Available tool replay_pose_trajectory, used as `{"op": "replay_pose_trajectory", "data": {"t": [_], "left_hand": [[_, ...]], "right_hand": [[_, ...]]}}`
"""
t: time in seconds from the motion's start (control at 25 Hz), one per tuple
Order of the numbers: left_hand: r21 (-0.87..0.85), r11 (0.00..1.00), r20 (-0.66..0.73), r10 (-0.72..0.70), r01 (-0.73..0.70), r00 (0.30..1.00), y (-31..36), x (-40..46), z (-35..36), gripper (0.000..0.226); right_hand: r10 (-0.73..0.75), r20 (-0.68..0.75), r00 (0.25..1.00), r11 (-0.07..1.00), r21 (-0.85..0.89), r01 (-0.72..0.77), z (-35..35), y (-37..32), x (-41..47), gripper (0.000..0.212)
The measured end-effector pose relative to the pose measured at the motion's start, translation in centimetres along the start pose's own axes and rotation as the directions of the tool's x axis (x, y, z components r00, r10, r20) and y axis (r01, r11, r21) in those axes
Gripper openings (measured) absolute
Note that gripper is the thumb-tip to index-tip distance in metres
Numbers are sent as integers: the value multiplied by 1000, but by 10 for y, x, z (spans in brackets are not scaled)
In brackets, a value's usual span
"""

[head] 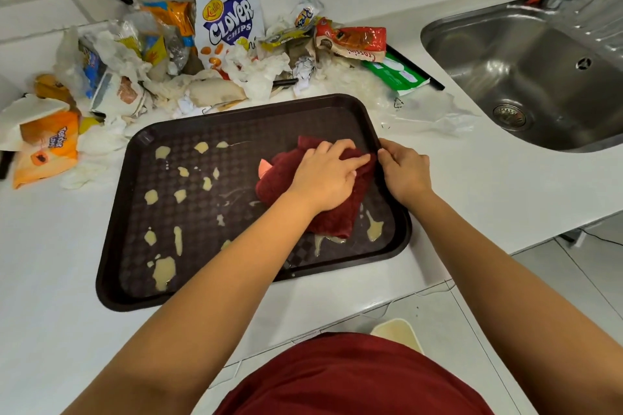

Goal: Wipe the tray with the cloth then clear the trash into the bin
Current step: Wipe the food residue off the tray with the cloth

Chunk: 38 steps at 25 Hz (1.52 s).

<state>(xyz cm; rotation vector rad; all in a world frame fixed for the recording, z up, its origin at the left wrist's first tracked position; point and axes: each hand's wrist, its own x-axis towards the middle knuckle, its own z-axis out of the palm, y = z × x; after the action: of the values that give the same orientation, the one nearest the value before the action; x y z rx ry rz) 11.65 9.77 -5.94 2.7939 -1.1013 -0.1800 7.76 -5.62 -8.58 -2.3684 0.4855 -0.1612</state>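
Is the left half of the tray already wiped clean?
No, pale spill patches dot the tray's left half, while the cloth sits at its right side.

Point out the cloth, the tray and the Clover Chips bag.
cloth (337,216), head view, its lower folded part.
tray (111,293), head view, its near left rim.
Clover Chips bag (229,23), head view, its printed front.

Dark brown rectangular plastic tray (215,296): low sheen, fine checkered texture on its floor, smeared with pale glossy patches of liquid. Dark red cloth (333,219): soft, matt, nubbly weave. White countertop (505,199): smooth, faintly glossy. Stainless steel sink (539,77): brushed metal, reflective. Heap of snack wrappers and crumpled tissues (188,54): shiny printed plastic film, matt creased paper.
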Motion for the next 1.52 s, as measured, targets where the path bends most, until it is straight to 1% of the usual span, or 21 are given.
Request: {"op": "replay_pose_trajectory", "data": {"t": [0.08,0.16,0.24,0.32,0.4,0.44,0.52,0.6,0.68,0.76,0.88,1.04,1.12,1.16,1.28,1.36,1.44,1.52], "left_hand": [[15,999,28,52,-52,998,2,-16,0,41],[46,998,45,33,-35,998,-5,-35,1,39],[33,995,46,-100,99,994,-18,-50,-1,37],[2,967,32,-255,255,966,-28,-52,-4,36],[-29,941,27,-338,339,941,-28,-43,-6,36],[-35,938,26,-345,346,938,-25,-38,-6,37],[-42,954,23,-296,297,955,-12,-28,-6,38],[-45,983,23,-174,175,984,3,-23,-5,38],[-37,998,36,-47,49,998,15,-26,-2,36],[-46,999,63,26,-23,998,20,-31,0,35],[-72,993,89,96,-90,991,19,-44,0,35],[-120,970,36,216,-210,976,3,-68,2,33],[-157,966,4,207,-204,978,-18,-74,1,32],[-167,972,-16,162,-163,987,-26,-74,0,32],[-160,985,-39,-65,58,997,-25,-66,1,34],[-105,983,8,-149,149,989,-13,-56,1,36],[-65,988,64,-134,139,989,-1,-48,-1,38],[-65,997,96,-44,50,994,12,-46,-3,38]], "right_hand": [[13,0,1000,1000,11,-13,4,4,2,36],[20,2,1000,1000,22,-20,5,7,2,37],[20,14,1000,999,25,-20,3,6,3,37],[5,35,999,1000,-6,-5,1,4,3,39],[-2,37,999,999,-33,3,1,2,3,40],[-2,33,999,999,-36,4,1,2,3,40],[-7,24,1000,999,-32,7,1,1,2,39],[-13,13,1000,1000,-23,13,-1,0,1,38],[-20,9,1000,1000,-20,21,-1,-1,1,37],[-17,6,1000,1000,-8,17,-1,-1,-1,37],[-7,5,1000,1000,13,7,-1,-1,-1,37],[1,34,999,1000,13,-1,-2,-1,-1,37],[7,55,998,1000,19,-8,-2,0,0,38],[5,60,998,1000,13,-6,-1,1,0,38],[-13,58,998,1000,-6,13,0,2,2,38],[-8,46,999,1000,1,8,0,1,1,38],[3,25,1000,1000,8,-3,0,0,1,38],[17,1,1000,1000,10,-17,1,-2,0,37]]}}
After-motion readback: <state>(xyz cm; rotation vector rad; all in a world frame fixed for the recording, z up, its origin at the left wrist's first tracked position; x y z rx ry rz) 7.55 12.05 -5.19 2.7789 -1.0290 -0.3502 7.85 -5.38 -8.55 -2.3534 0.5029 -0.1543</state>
